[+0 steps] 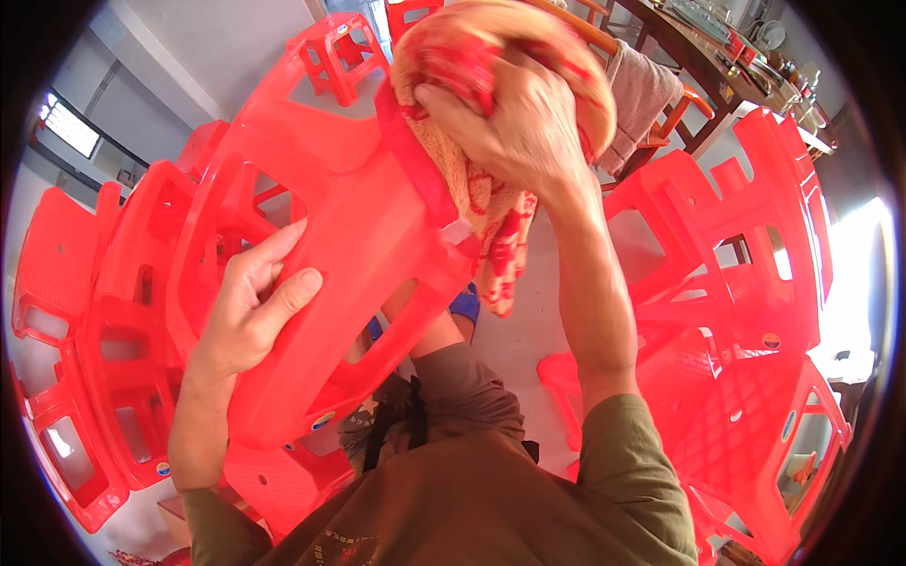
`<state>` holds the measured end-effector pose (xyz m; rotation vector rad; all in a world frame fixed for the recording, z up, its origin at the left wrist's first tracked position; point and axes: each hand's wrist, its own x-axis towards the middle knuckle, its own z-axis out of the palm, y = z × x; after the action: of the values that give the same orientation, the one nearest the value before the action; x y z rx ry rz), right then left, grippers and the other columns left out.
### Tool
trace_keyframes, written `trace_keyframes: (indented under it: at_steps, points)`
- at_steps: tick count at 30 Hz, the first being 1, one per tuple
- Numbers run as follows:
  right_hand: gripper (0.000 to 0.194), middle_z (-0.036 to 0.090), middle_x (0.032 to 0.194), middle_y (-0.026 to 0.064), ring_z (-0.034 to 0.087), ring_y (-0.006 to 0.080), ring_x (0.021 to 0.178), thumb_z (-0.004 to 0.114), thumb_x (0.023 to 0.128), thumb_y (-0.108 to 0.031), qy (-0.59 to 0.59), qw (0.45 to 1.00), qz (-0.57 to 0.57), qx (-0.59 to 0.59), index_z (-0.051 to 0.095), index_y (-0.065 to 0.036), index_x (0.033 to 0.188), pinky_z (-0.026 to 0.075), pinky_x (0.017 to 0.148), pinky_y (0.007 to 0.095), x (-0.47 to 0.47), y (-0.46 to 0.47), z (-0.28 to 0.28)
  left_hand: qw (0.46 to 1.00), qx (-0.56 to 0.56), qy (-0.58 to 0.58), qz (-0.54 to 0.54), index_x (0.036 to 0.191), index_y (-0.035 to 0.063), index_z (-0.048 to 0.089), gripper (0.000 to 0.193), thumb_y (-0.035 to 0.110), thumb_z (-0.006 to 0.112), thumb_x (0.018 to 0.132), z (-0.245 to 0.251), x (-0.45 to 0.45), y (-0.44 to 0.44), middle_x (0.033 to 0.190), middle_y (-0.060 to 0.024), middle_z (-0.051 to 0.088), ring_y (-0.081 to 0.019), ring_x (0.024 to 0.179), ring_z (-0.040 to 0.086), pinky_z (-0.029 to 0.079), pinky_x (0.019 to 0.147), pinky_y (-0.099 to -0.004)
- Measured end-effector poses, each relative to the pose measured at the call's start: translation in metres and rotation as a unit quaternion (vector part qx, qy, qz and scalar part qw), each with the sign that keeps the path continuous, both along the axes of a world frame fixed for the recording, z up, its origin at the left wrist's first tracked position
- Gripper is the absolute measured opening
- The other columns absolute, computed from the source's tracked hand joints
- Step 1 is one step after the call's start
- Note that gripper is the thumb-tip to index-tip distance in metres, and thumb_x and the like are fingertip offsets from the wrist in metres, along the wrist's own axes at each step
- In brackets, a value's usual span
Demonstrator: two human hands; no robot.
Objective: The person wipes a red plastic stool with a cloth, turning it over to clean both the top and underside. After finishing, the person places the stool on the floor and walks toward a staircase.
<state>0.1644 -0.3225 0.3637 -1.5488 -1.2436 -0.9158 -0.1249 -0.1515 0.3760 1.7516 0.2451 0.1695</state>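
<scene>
A red plastic stool (354, 233) lies tilted across the person's front, its legs and side openings showing. My left hand (258, 304) rests on its side, thumb and forefinger spread along a leg panel. My right hand (517, 120) grips a bunched red-and-yellow patterned towel (506, 233) at the far end of this stool. The towel is blurred at its top and hangs down past the stool's edge. The towel covers part of the stool there.
More red plastic stools stand at the left (134, 304) and the right (743, 410). Behind is a small red stool (340, 53). A brown towel (633, 99) hangs over a wooden chair (679, 117), near a cluttered dark table (697, 42).
</scene>
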Motion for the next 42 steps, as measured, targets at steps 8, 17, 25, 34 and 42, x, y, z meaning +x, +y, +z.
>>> trace_keyframes:
  at_steps: [8, 17, 25, 34, 42]
  points:
    - [0.021, 0.075, 0.089, 0.0019, 0.065, 0.0074, 0.081, 0.068, 0.106, -0.015, 0.381, 0.878, 0.115, 0.265, 0.076, 0.005, 0.104, 0.052, 0.07, 0.0289, -0.021, -0.005, -0.072, 0.998, 0.035, 0.05, -0.012, 0.157, -0.0152, 0.042, 0.06, 0.006, 0.069, 0.107, -0.003, 0.007, -0.01, 0.14, -0.0185, 0.069, -0.0178, 0.122, 0.068, 0.056, 0.104, -0.0332]
    - [0.017, 0.075, 0.099, 0.0147, 0.071, 0.0245, 0.088, 0.063, 0.102, -0.006, 0.345, 0.901, 0.118, 0.233, 0.07, 0.006, 0.113, 0.054, 0.081, 0.0363, -0.025, -0.016, -0.122, 0.998, 0.041, 0.056, -0.004, 0.158, -0.0129, 0.042, 0.059, 0.008, 0.067, 0.109, 0.006, 0.008, -0.006, 0.136, -0.0153, 0.071, -0.0158, 0.119, 0.069, 0.056, 0.103, -0.033]
    - [0.034, 0.069, 0.107, 0.0214, 0.067, 0.0417, 0.101, 0.083, 0.089, -0.027, -0.015, 0.997, 0.033, -0.069, 0.072, -0.001, 0.109, 0.052, 0.091, 0.0531, -0.028, -0.006, -0.014, 0.998, -0.025, 0.058, 0.01, 0.156, -0.0091, 0.05, 0.053, 0.012, 0.066, 0.11, 0.006, 0.026, -0.012, 0.131, -0.0102, 0.074, -0.0133, 0.116, 0.07, 0.057, 0.101, -0.032]
    - [0.047, 0.072, 0.118, 0.0188, 0.069, 0.0415, 0.112, 0.084, 0.072, -0.024, -0.04, 0.986, 0.157, -0.035, 0.077, -0.006, 0.114, 0.05, 0.098, 0.0627, -0.094, 0.007, -0.064, 0.998, -0.028, 0.049, -0.003, 0.155, -0.0035, 0.056, 0.049, 0.019, 0.062, 0.111, 0.006, 0.022, 0.003, 0.129, -0.007, 0.075, -0.0132, 0.115, 0.071, 0.053, 0.105, -0.0289]
    - [0.038, 0.073, 0.119, 0.018, 0.069, 0.0439, 0.11, 0.086, 0.078, -0.025, -0.025, 0.997, 0.07, -0.037, 0.08, -0.008, 0.111, 0.051, 0.094, 0.0619, -0.071, -0.004, -0.068, 0.994, -0.079, 0.077, 0.021, 0.157, -0.0045, 0.054, 0.053, 0.02, 0.063, 0.11, 0.003, 0.022, 0.008, 0.139, -0.0118, 0.071, -0.017, 0.127, 0.067, 0.048, 0.113, -0.0323]
